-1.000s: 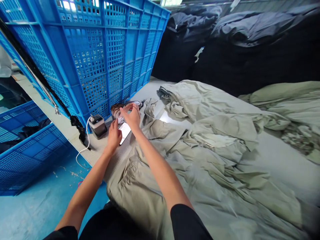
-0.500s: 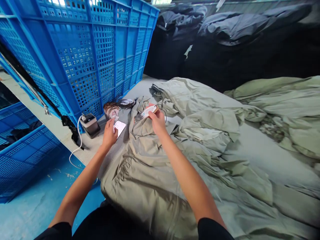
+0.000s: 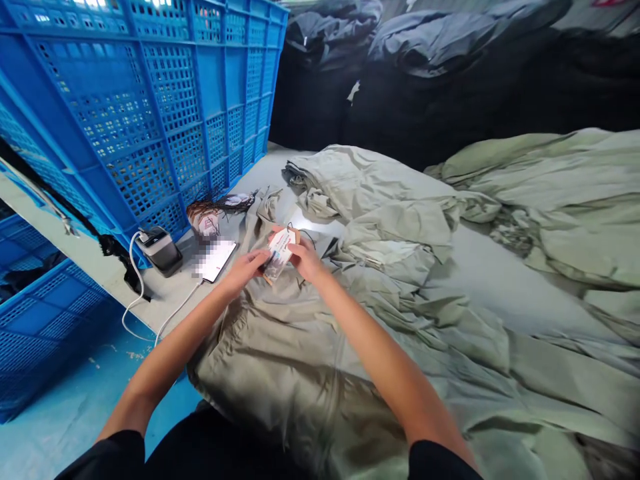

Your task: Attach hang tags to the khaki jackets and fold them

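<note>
Both of my hands hold hang tags (image 3: 281, 249) with a dark string, a white one on top and orange-brown edges behind it. My left hand (image 3: 249, 267) pinches their left side. On the right side, my right hand (image 3: 306, 259) grips them between thumb and fingers. Beneath both hands spreads a khaki garment (image 3: 280, 340), wrinkled, with a gathered part at its left. A phone (image 3: 219, 261) with a lit screen lies left of my left hand, a white cable plugged into it. Beyond the phone is a bunch of tags (image 3: 207, 221) with dark strings.
A tall blue plastic crate (image 3: 215, 87) stands at the back left of the table. Beside it sits a dark charger block (image 3: 160, 251) with a white cable. More khaki garments (image 3: 560, 180) lie at the right, and dark garments (image 3: 430, 47) are heaped behind.
My left hand has left the phone and moved right to take hold of the tags. My right hand still holds them, now turned more upright. The view has shifted slightly.
</note>
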`<state>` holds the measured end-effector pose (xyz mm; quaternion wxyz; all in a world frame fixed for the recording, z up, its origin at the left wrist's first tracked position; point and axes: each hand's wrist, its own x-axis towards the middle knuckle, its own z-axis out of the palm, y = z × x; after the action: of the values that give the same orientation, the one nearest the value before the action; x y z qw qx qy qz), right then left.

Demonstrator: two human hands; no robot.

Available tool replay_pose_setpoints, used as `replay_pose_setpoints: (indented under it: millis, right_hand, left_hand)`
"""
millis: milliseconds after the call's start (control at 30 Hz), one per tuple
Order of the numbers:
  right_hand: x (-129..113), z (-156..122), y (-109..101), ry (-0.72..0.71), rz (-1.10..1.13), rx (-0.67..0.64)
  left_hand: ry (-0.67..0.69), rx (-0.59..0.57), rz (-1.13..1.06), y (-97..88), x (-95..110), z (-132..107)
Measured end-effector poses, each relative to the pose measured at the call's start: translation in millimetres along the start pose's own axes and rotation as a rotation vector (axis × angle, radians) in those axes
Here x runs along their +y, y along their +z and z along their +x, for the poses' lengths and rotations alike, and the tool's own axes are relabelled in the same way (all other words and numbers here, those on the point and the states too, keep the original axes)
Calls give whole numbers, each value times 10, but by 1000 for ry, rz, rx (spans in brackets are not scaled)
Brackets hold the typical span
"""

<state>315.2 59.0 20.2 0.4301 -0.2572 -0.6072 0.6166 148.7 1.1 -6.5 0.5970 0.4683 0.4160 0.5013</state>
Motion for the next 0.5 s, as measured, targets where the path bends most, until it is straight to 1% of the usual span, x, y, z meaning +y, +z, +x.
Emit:
replay_pose_setpoints:
  millis: [100,167,233,333,500]
  right_hand:
    - [32,-138,-72,44,23,-44]
    - [41,-254,-138,88,36,-54]
    - [38,-376,-199,142,47,-31]
    - [28,-530,-281,189,59,83]
    - [60,-677,-458,119,49,332]
  left_hand:
    - [-60,-5,-37,137,-42,1]
    - [-63,-24,-21,214,-70,-17]
    - [-56,-54,-6,287,-108,-38]
    - [-53,-85,29,385,-196,-47]
    - [1,-167,178,496,-415,8]
